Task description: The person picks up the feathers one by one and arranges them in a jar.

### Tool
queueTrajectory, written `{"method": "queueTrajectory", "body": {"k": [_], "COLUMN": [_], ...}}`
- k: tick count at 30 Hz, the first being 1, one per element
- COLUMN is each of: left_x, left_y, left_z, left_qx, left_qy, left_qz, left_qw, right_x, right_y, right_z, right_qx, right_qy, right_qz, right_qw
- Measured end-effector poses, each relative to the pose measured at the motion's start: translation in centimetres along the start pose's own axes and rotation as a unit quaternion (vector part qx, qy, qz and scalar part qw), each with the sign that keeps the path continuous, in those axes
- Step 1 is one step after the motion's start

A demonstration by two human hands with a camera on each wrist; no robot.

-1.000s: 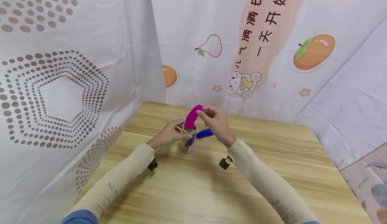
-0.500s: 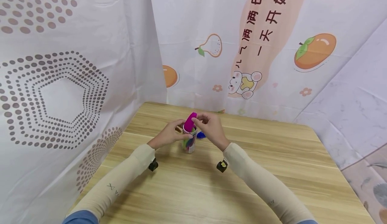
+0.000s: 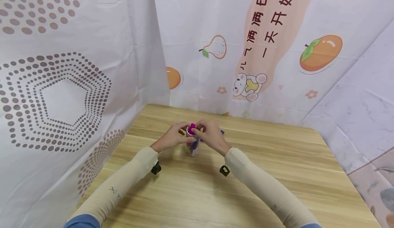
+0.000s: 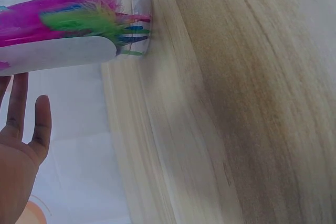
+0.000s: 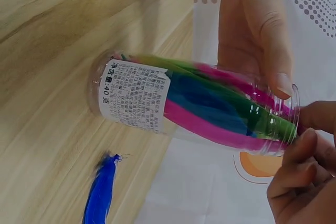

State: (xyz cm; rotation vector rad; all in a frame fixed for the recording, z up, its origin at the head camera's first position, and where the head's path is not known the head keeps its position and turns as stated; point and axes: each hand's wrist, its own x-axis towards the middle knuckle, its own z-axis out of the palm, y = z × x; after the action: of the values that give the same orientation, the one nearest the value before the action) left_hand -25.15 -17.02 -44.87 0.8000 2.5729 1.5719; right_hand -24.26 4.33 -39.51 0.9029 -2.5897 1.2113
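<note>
A clear jar (image 3: 193,150) filled with coloured feathers stands upright on the wooden table in the head view. My left hand (image 3: 173,137) holds it by the sides near the mouth, thumb in front. With bent fingers my right hand (image 3: 211,135) pinches a magenta feather (image 3: 192,128) at the mouth, most of it down inside. Green, blue and magenta feathers (image 5: 210,103) show through the wall in the right wrist view, beside a white printed label (image 5: 136,96). A loose blue feather (image 5: 101,192) lies on the table near the jar, mostly hidden by my right hand in the head view.
The wooden table (image 3: 261,173) extends toward me and to the right. Behind it hangs a white curtain (image 3: 197,22) printed with fruit and writing. A dotted curtain (image 3: 123,67) closes off the left side.
My right hand has moved down and left, pushing the magenta feather deeper into the jar, so only its tip shows above the mouth. The left hand has stayed on the jar.
</note>
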Motion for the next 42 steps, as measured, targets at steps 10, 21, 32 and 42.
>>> {"method": "queueTrajectory", "body": {"k": [10,21,32,42], "left_x": [-0.1,0.0,0.0,0.0], "left_y": [0.0,0.1,-0.1,-0.1], "left_z": [0.0,0.1,0.1,0.1], "left_qx": [-0.001,0.003,0.012,0.004], "left_qy": [-0.001,0.0,-0.005,0.003], "left_qz": [-0.005,-0.005,-0.003,-0.011], "left_qw": [1.0,1.0,0.9999,0.9999], "right_x": [0.3,0.7,1.0,1.1], "right_y": [-0.2,-0.3,-0.3,2.1], "right_z": [-0.2,0.0,-0.5,-2.1], "right_qx": [-0.004,-0.023,-0.026,-0.031], "right_qy": [0.001,-0.027,-0.052,0.013], "right_qz": [0.032,0.008,0.011,0.01], "right_qw": [0.9995,0.9993,0.9983,0.9994]}}
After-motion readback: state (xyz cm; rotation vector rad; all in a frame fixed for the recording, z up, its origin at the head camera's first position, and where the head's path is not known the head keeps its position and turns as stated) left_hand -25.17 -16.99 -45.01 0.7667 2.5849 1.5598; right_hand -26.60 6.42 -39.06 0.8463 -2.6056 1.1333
